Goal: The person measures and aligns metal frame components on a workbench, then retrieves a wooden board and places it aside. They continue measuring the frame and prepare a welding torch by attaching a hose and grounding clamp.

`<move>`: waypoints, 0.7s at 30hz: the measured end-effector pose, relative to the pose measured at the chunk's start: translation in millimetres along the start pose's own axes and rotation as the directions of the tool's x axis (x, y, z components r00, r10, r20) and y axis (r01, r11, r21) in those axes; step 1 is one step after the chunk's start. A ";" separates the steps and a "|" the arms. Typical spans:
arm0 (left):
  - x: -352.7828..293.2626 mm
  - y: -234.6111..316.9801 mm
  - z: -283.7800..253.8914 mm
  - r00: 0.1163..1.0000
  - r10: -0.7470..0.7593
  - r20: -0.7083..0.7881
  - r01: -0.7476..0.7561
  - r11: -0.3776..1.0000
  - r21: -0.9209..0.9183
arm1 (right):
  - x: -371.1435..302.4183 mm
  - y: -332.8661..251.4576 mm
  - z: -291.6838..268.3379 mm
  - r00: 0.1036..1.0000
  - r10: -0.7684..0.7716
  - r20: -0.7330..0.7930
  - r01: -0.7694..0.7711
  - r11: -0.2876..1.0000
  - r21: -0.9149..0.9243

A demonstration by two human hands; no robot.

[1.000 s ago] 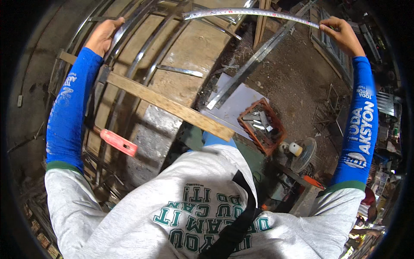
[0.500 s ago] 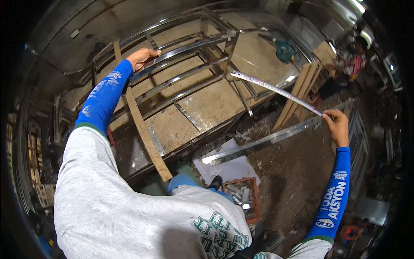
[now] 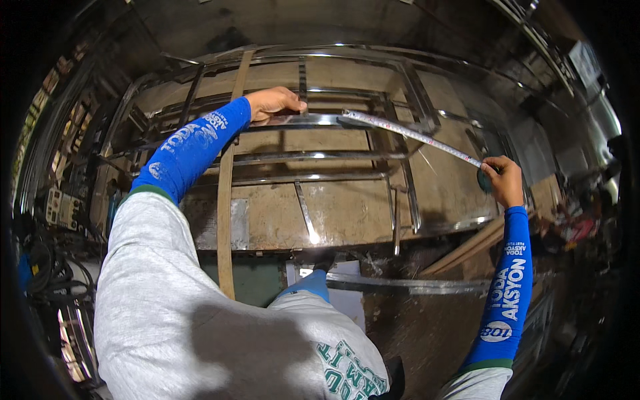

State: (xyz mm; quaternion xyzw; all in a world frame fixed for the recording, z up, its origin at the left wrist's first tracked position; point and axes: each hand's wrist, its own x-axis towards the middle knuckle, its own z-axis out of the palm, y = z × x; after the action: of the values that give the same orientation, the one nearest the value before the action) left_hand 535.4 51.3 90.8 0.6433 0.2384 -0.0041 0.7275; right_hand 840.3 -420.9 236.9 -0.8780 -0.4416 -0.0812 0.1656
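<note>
A shiny metal frame of square tubes (image 3: 320, 156) lies on a plywood-topped table (image 3: 273, 217) in front of me. My left hand (image 3: 277, 101) is closed on one of its upper bars, thumb toward the right. My right hand (image 3: 505, 181), out to the right, grips a tape measure; its case is mostly hidden by the fingers. From there the white blade (image 3: 413, 135) stretches left and slightly upward, its end tip over the same bar, a little right of my left hand. Whether the tip touches the bar I cannot tell.
A wooden strip (image 3: 225, 220) crosses the frame and overhangs the table's near edge. A short flat metal piece (image 3: 305, 210) and a hammer-like tool (image 3: 397, 223) lie nearer me. Beyond the edge are a long metal tube (image 3: 413, 287) and boards (image 3: 460, 257). Cables (image 3: 57, 273) hang left.
My view has turned toward the right, so the frame now lies more level ahead. The blade's tip sits over the bar closer to my left hand. Both hands keep their grips.
</note>
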 end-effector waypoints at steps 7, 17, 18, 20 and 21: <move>2.3 0.5 2.3 1.000 0.005 0.028 -0.005 1.000 0.014 | 104.1 17.4 52.3 0.982 -0.112 0.152 0.095 0.989 0.113; 0.8 0.8 0.2 0.998 -0.049 0.028 0.046 0.996 0.076 | 137.5 -11.8 78.9 0.945 -0.237 0.227 0.212 0.969 0.128; 2.3 -0.1 -1.4 0.998 -0.028 0.064 0.023 0.997 0.078 | 136.7 -12.2 78.2 0.948 -0.222 0.228 0.193 0.971 0.143; 2.3 5.1 0.8 0.997 -0.058 0.057 0.054 0.996 0.077 | 136.8 -8.7 80.6 0.948 -0.208 0.239 0.164 0.968 0.189; 3.7 6.4 3.0 0.995 -0.076 0.060 0.071 0.995 0.077 | 136.7 -5.3 82.3 0.946 -0.208 0.249 0.154 0.963 0.220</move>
State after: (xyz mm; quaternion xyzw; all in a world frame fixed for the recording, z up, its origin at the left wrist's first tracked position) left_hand 541.7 50.7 95.7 0.6604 0.2387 -0.0599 0.7095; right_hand 917.3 -285.7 200.8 -0.8156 -0.5448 0.0686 0.1821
